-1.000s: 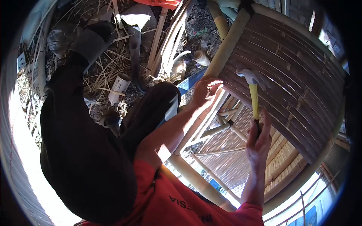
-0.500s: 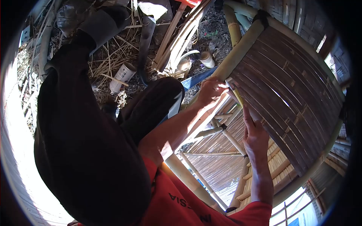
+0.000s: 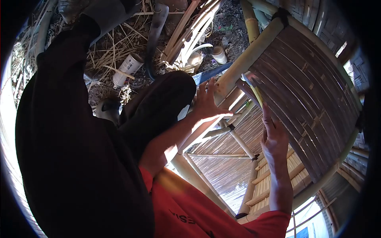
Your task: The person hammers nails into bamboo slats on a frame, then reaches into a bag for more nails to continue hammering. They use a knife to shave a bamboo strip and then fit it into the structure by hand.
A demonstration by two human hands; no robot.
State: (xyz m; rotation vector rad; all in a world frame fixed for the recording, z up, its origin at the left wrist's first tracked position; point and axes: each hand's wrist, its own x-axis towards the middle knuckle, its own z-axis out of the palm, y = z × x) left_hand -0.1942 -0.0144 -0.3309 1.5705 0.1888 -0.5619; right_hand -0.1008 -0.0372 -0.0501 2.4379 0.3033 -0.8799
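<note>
The person's 2 hands work near the corner where a dark slatted panel (image 3: 305, 95) meets a thick bamboo pole (image 3: 254, 55). The right hand (image 3: 274, 131) is closed around the lower part of a hammer (image 3: 258, 95) with a yellow handle, its index finger laid along the grip. The hammer's head is blurred and lies over the panel's near edge, just beside the pole; whether it touches either is not clear. The left hand (image 3: 206, 104) holds nothing visible and is spread wide, 4 fingers pointing up toward the pole and the thumb stretched out to the side. Whether its fingertips touch the pole cannot be told.

The panel's long brown slats run side by side, with thin gaps of light between them, inside a frame of bamboo poles. A dark binding (image 3: 281, 16) wraps the joint at the top of the frame. Below the hands, thinner poles cross in front of a wall of fine reeds (image 3: 238, 170), and 2 dark ties mark joints there.

At the left, the person's dark trouser leg (image 3: 79, 142) is bent, and the red shirt (image 3: 198, 210) shows below. Beyond the nearer knee, a white cylindrical container (image 3: 129, 69) lies tilted among dry strips (image 3: 113, 49). A flat blue piece (image 3: 213, 72) lies near the pole, with a pale cup (image 3: 219, 55) just beyond it.
</note>
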